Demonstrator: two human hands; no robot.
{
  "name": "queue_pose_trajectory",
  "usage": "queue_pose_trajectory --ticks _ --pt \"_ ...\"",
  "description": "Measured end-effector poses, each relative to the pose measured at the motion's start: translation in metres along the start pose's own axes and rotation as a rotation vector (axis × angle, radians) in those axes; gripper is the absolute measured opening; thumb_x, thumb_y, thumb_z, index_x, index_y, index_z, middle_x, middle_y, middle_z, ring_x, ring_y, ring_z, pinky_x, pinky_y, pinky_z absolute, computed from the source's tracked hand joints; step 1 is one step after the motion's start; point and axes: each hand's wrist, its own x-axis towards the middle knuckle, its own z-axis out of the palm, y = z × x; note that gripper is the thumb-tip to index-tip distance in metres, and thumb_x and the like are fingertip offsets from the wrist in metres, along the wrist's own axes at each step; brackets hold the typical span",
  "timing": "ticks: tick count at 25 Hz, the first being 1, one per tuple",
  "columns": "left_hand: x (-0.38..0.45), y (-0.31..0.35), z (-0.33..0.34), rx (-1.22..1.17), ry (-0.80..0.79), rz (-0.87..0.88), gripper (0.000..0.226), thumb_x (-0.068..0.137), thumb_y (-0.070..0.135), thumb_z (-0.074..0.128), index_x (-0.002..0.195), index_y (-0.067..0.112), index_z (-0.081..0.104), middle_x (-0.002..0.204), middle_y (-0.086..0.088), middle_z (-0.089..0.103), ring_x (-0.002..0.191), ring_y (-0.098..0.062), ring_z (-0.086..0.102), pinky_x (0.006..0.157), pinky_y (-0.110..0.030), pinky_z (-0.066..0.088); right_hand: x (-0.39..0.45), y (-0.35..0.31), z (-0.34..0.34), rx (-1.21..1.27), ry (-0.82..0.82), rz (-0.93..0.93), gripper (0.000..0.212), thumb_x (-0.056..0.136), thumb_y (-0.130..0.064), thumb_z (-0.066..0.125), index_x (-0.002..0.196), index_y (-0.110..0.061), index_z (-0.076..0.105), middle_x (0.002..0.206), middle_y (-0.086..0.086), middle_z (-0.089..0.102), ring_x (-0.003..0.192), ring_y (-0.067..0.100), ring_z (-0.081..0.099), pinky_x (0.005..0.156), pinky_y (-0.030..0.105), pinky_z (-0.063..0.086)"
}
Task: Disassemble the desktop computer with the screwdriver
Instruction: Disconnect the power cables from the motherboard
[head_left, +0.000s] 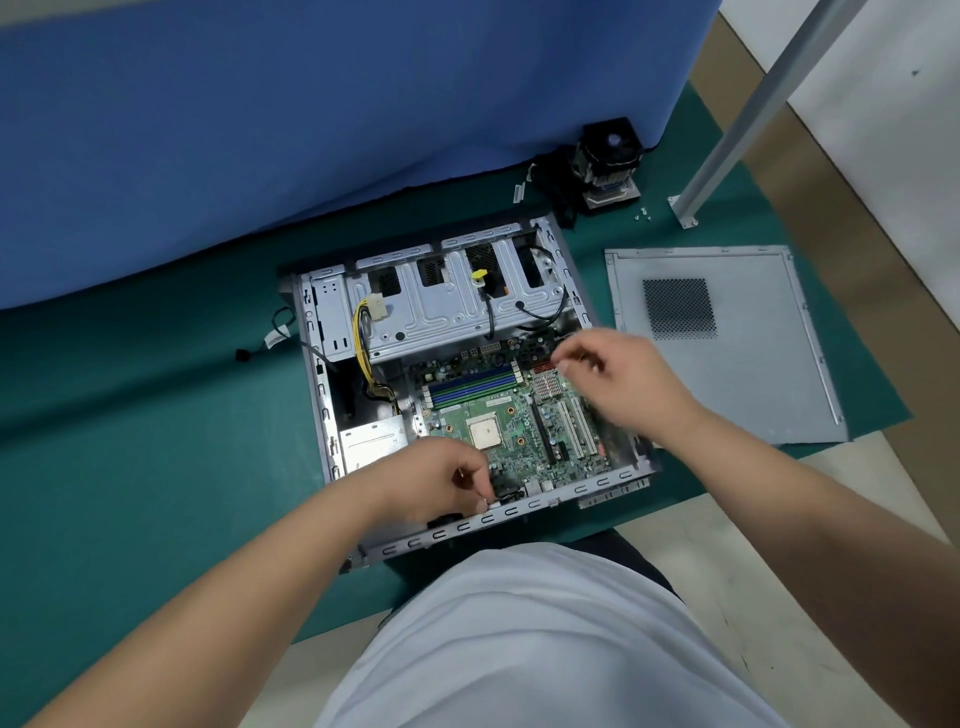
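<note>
The open desktop case (311, 332) lies on its side on the green mat. Inside it sits the green motherboard (514, 415) with a bare CPU (484, 433), blue memory slots and white expansion slots. My left hand (441, 480) is at the board's near left corner, fingers curled and pinching a small connector by the case's near rail. My right hand (618, 374) hovers over the board's far right part, fingers curled; whether it holds anything I cannot tell. No screwdriver is in view.
The removed side panel (753, 374) lies to the right on the mat. A CPU cooler with fan (610, 166) and its cable sit behind the case, with small screws (644, 214) beside it. A metal post (737, 124) stands at right, a blue partition (311, 130) behind.
</note>
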Motion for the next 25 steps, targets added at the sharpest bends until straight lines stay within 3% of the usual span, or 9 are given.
queue_pose_trajectory --ticks 2,4,7,9,12,16,19,22,25 --pt "0.001 0.0 -0.004 -0.074 -0.033 -0.014 0.012 0.089 0.025 0.08 0.093 0.033 0.073 0.083 0.015 0.072 0.073 -0.001 0.063 0.07 -0.022 0.05 0.017 0.015 -0.009 0.165 0.209 0.147 0.012 0.098 -0.022 0.064 0.105 -0.028 0.072 0.083 -0.02 0.066 0.065 -0.007 0.057 0.058 0.007 0.043" --pt "0.004 0.002 -0.003 -0.072 -0.046 -0.015 0.012 0.089 0.026 0.079 0.094 0.034 0.073 0.082 0.018 0.072 0.075 -0.003 0.065 0.071 -0.023 0.051 0.035 0.038 -0.014 0.215 0.302 0.336 0.012 0.098 -0.022 0.062 0.102 -0.03 0.07 0.088 -0.018 0.067 0.077 -0.003 0.061 0.069 0.015 0.046" --pt "0.006 0.007 -0.007 -0.072 -0.1 -0.013 0.009 0.09 0.032 0.077 0.096 0.038 0.074 0.086 0.026 0.07 0.081 0.001 0.066 0.077 -0.018 0.051 0.055 0.079 -0.012 0.204 0.137 0.579 0.012 0.1 -0.021 0.059 0.098 -0.029 0.068 0.109 -0.003 0.07 0.098 0.019 0.065 0.091 0.038 0.055" --pt "0.008 0.009 -0.017 -0.076 -0.088 -0.021 0.009 0.092 0.038 0.074 0.1 0.043 0.074 0.092 0.026 0.07 0.085 0.002 0.066 0.08 -0.02 0.052 0.064 0.101 -0.006 0.181 -0.009 0.659 0.01 0.1 -0.022 0.06 0.101 -0.027 0.069 0.116 0.004 0.07 0.093 0.022 0.062 0.088 0.039 0.056" --pt "0.019 0.008 -0.037 -0.026 0.203 0.013 0.014 0.098 0.034 0.065 0.105 0.045 0.069 0.106 0.024 0.068 0.098 0.001 0.065 0.092 -0.028 0.056 0.076 0.115 0.003 0.147 -0.049 0.695 0.021 0.098 -0.021 0.062 0.118 -0.017 0.069 0.124 0.011 0.068 0.096 0.025 0.059 0.086 0.033 0.049" --pt "0.045 0.001 -0.062 0.2 0.736 0.091 0.034 0.099 0.022 0.062 0.131 0.031 0.063 0.129 0.016 0.056 0.122 -0.004 0.048 0.107 -0.025 0.036 0.089 0.12 0.018 -0.015 -0.127 0.772 0.03 0.1 -0.014 0.053 0.128 -0.01 0.062 0.131 0.015 0.063 0.118 0.032 0.059 0.088 0.027 0.042" --pt "0.058 -0.006 -0.058 0.334 0.757 -0.007 0.048 0.097 0.025 0.065 0.144 0.028 0.055 0.148 0.005 0.049 0.139 -0.019 0.038 0.117 -0.041 0.03 0.09 0.122 0.026 -0.094 -0.168 0.826 0.026 0.101 -0.011 0.049 0.123 -0.003 0.061 0.128 0.019 0.064 0.111 0.033 0.062 0.079 0.027 0.043" --pt "0.065 -0.013 -0.046 0.401 0.757 -0.049 0.052 0.096 0.029 0.066 0.146 0.031 0.052 0.156 0.005 0.04 0.145 -0.022 0.031 0.117 -0.049 0.03 0.089 0.122 0.024 -0.032 -0.149 0.842 0.016 0.1 -0.009 0.048 0.105 -0.002 0.061 0.115 0.019 0.067 0.084 0.027 0.061 0.063 0.025 0.046" --pt "0.066 -0.015 -0.048 0.409 0.734 -0.058 0.054 0.097 0.031 0.064 0.148 0.033 0.048 0.158 0.006 0.037 0.146 -0.021 0.029 0.118 -0.05 0.03 0.085 0.113 0.014 0.275 0.043 0.812 0.016 0.1 -0.015 0.053 0.103 -0.001 0.062 0.095 0.014 0.065 0.079 0.026 0.063 0.074 0.039 0.06"
